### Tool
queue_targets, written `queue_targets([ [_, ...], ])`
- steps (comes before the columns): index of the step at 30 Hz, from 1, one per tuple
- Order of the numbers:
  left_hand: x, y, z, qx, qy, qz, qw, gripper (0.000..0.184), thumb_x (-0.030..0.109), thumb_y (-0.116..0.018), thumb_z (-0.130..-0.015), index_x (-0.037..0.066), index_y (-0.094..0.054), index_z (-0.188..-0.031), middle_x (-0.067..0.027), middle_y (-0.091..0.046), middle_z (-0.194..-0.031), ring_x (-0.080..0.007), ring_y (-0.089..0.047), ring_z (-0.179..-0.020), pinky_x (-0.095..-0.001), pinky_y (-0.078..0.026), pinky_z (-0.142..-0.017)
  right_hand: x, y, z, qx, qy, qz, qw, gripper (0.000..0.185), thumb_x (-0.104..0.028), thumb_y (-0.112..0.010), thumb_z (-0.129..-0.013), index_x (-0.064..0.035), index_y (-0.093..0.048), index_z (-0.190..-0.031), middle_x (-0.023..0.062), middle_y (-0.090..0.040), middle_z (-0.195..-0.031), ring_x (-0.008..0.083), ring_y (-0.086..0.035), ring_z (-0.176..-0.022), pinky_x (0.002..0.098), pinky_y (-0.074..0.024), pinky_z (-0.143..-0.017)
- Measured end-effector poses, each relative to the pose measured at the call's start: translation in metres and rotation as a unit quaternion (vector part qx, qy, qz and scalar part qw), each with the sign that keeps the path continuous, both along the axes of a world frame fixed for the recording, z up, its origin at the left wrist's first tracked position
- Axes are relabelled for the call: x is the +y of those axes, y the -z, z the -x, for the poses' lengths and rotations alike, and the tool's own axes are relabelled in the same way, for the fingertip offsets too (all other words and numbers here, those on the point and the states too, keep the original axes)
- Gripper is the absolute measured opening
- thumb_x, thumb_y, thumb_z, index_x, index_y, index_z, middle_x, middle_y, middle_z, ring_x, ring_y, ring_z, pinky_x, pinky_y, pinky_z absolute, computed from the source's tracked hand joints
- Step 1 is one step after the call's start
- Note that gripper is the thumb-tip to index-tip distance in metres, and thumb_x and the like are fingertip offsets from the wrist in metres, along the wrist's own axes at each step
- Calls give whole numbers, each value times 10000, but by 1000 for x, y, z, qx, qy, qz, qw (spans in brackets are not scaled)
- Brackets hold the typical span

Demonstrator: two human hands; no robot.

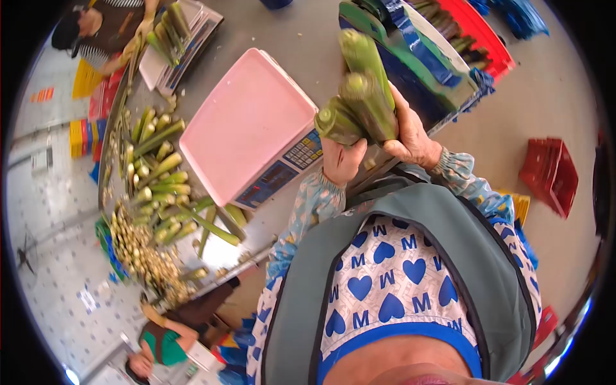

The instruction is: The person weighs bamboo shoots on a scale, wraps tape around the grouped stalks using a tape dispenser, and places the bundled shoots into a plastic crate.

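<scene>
Several thick green vegetable stalks [369,106] with cut ends are held up in a bundle between my two hands, over the edge of the metal table. My left hand [343,157] grips the lower end at the left, its thumb showing and its other fingers mostly hidden behind the stalks. My right hand [414,131] is closed round the right side of the bundle. Just left of the stalks stands a digital scale [273,183] with a bare pink tray [250,122] on top.
A pile of cut stalks [163,179] and trimmed pieces [141,250] covers the table's left side. A co-worker [106,32] handles stalks by another scale [192,54]; another person [167,340] is at lower left. Red crates [552,176] stand at right.
</scene>
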State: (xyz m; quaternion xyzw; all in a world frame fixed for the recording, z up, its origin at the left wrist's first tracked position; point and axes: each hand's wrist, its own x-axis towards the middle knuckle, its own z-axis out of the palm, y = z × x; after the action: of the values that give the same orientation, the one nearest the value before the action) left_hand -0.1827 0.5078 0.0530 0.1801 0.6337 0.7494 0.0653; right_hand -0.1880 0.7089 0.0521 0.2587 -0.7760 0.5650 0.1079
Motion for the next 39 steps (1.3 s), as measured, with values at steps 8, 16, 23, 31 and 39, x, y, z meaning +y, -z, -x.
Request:
queue_targets([
  [8,55,24,-2,-6,-123,-124,985,1211,200,-913,-684,99,-80,-1557,-118,-410,-1428,-263,-455,-1319,-423,-385,-1115,41,14,33,-44,-137,-93,985,1066,-458,-779,-815,-1,-171,-1562,263,-426,-1462,436,-465,-1291,455,-397,-1079],
  [16,97,-38,2,7,-343,14,939,632,-5,-804,-754,41,-452,-1276,-127,-574,-1274,-190,-612,-1093,-312,-529,-922,41,0,33,-49,-150,-125,980,896,-320,-813,-782,0,-321,-1459,252,-483,-1354,439,-497,-1224,469,-449,-1008],
  [23,116,-13,4,70,-326,52,941,731,39,-862,-689,56,-420,-1271,-166,-550,-1297,-209,-618,-1070,-322,-515,-936,58,12,23,-57,-131,-101,985,787,-249,-787,-812,-30,-345,-1426,231,-468,-1377,436,-503,-1237,460,-467,-1001],
  [31,132,-22,2,68,-380,88,918,476,-22,-785,-760,41,-549,-1169,-53,-643,-938,-126,-633,-805,-265,-534,-679,131,-94,32,-134,-180,-178,958,409,-129,-736,-853,-33,-645,-1241,153,-692,-1125,347,-669,-1009,411,-541,-851],
  [39,114,-43,-2,23,-450,-29,893,333,28,-793,-767,18,-621,-1052,-50,-672,-925,-114,-659,-812,-267,-543,-709,208,-38,100,-47,-186,-297,935,249,5,-743,-702,-21,-731,-950,101,-698,-979,336,-567,-1116,421,-440,-1010],
])
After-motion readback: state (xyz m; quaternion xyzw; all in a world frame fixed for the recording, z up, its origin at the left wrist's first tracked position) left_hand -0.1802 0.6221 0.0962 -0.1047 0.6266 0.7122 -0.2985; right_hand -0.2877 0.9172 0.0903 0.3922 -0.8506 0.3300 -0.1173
